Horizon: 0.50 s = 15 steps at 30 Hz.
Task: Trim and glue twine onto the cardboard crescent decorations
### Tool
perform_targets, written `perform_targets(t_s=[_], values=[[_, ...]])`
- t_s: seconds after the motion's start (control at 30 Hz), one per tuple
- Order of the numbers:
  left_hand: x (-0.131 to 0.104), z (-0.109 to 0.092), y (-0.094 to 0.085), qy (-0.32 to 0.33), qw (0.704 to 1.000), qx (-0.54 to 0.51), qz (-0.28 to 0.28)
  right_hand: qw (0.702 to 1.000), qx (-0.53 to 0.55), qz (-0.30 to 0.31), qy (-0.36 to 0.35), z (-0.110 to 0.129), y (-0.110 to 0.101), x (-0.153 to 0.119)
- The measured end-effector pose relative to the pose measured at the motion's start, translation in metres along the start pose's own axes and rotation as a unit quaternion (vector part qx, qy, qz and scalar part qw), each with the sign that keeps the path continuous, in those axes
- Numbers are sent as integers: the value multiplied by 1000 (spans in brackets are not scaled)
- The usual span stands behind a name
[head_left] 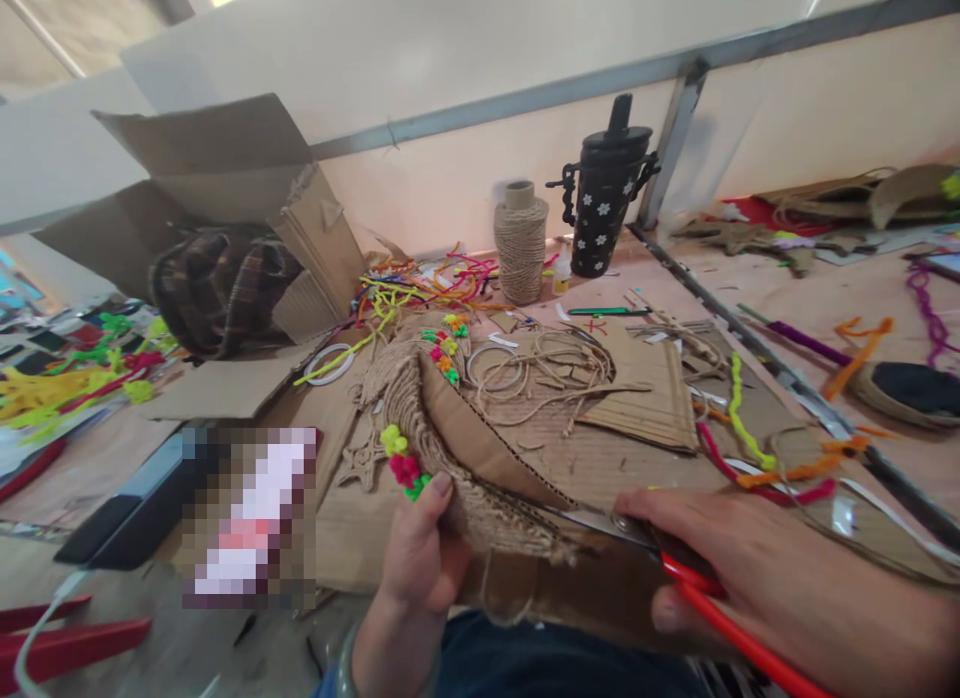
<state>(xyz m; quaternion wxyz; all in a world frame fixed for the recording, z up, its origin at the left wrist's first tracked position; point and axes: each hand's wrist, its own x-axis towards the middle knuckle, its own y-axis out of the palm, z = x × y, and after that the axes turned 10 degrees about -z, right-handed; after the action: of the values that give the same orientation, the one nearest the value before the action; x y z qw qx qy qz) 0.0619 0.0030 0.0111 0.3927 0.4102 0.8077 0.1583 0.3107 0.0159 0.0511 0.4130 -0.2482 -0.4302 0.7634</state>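
My left hand [424, 548] grips a crescent-shaped cardboard piece covered with twine [416, 428], its thumb near yellow, pink and green fuzzy flowers [405, 463]. Bare cardboard shows along the crescent's inner side, and more small flowers [444, 356] sit near its upper tip. In my right hand [720, 548] is a pair of scissors with red handles [694, 576]. Their blades reach left to the crescent's lower tip, where loose twine ends fray. Whether the blades are cutting cannot be made out. A twine-wrapped star [361, 462] lies left of the crescent.
Behind stand a twine spool [520, 246], a black flowered tumbler [606, 203] and an open cardboard box [225, 373] with plaid cloth. Loose twine [540, 378], cardboard scraps [645, 393] and coloured pipe cleaners [739, 398] litter the table. A phone [135, 493] lies at left.
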Motion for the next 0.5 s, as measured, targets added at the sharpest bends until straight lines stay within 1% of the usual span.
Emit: perform_targets(t_s=[0.13, 0.23, 0.37, 0.5], values=[[0, 0, 1, 1, 1000, 7, 9, 999, 32, -1, 5, 3, 1, 2], [-1, 0, 2, 9, 1000, 18, 20, 999, 21, 10, 23, 7, 2, 3], [-3, -2, 5, 2, 999, 20, 32, 1000, 1, 3, 5, 10, 4, 3], [-3, -2, 5, -1, 1000, 13, 27, 1000, 2, 0, -3, 12, 8, 5]])
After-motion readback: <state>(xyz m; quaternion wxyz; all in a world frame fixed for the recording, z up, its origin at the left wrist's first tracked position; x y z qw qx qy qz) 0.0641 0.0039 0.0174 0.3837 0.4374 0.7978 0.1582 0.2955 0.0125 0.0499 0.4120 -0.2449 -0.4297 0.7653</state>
